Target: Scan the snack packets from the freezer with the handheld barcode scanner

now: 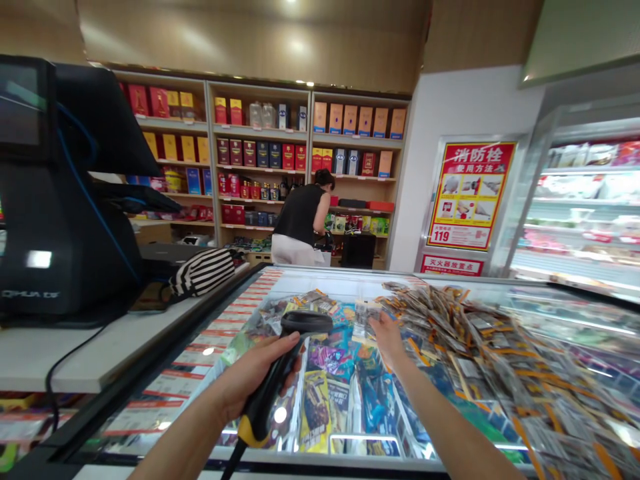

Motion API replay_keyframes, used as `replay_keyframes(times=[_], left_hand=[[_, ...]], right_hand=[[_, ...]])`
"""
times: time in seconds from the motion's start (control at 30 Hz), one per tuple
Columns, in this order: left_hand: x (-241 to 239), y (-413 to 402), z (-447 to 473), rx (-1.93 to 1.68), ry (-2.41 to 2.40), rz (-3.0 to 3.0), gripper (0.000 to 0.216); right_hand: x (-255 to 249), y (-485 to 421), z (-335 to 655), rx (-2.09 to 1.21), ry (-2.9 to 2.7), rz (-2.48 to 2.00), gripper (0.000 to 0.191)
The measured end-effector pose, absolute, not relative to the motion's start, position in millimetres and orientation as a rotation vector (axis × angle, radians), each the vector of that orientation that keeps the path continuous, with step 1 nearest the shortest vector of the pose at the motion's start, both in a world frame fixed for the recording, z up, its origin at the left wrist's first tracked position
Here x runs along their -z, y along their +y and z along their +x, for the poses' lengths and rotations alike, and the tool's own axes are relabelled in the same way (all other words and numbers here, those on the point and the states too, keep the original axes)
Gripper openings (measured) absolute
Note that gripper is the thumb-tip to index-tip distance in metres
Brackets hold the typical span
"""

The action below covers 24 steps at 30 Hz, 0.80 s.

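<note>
My left hand (265,365) is wrapped round the handle of a black barcode scanner (306,323). The scanner has a yellow band near its base, and its cord runs down to the bottom edge. In front of the scanner head, my right hand (387,337) pinches a small clear packet (366,315) with a pale label. To the right of that hand spreads a large heap of small packets (480,340) with orange edges. A few similar packets (316,300) lie behind the scanner. Both hands are above the glass top of a chest freezer (345,283).
Bagged ice creams (315,400) show through the glass. At left, a black checkout terminal (65,200) and a striped pouch (203,272) stand on a white counter (75,357). A person (300,220) bends near shelves of boxed goods (265,153). A lit display fridge (590,200) is at right.
</note>
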<state>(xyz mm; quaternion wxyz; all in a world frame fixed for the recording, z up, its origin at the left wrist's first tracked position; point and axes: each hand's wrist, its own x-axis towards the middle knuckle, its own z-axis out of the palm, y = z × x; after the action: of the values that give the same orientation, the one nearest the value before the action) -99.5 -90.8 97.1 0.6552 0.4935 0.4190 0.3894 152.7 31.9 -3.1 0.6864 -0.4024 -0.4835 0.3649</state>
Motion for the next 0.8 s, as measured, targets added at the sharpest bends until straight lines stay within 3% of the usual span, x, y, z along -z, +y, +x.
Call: replay_keyframes(times=[0.27, 0.8], left_hand=[[-109.0, -97.7, -93.2, -0.891, 0.882, 1.120, 0.031], [-104.1, -97.4, -84.8, -0.886, 0.806, 1.041, 0.030]], right_hand=[[4.7, 37.1, 160.1, -0.555, -1.168, -1.076, 0.028], [1.8, 33.5, 166.6, -0.507, -1.171, -1.075, 0.028]])
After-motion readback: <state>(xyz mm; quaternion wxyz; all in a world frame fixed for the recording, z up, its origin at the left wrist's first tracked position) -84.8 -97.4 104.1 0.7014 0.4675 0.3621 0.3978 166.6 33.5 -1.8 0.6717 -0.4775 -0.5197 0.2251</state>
